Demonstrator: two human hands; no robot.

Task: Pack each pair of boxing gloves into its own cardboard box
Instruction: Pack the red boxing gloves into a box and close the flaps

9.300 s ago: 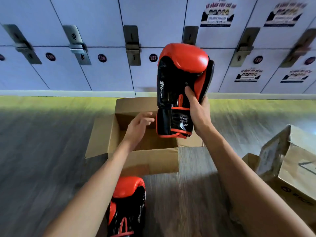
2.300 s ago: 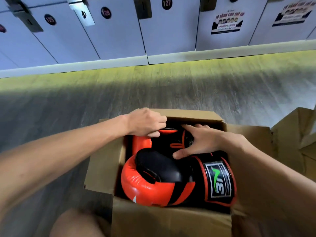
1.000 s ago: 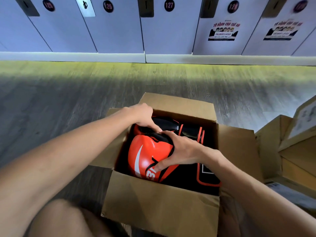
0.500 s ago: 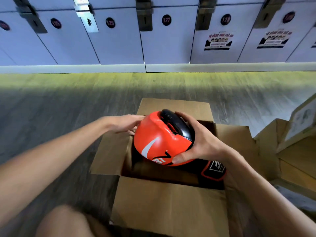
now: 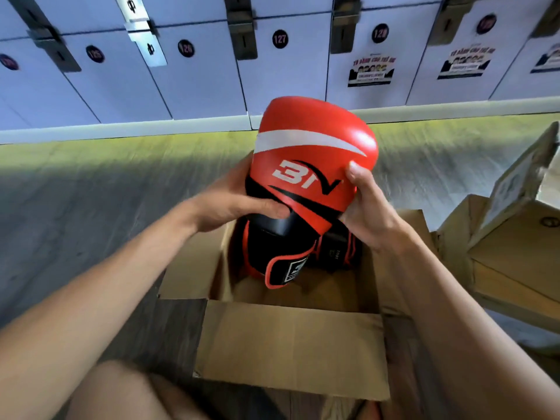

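My left hand (image 5: 233,204) curls round the black wrist part of the red boxing glove (image 5: 309,153), thumb across the front. My right hand (image 5: 366,207) grips the opposite edge. I hold it upright over the open cardboard box (image 5: 291,344) on the floor, with the cuff dipping into the opening. A second glove (image 5: 336,253) shows its cuff just behind. More boxes (image 5: 515,244) stand to the right.

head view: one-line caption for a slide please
Left hand and right hand hold a red glove upright over the open box, lockers behind.
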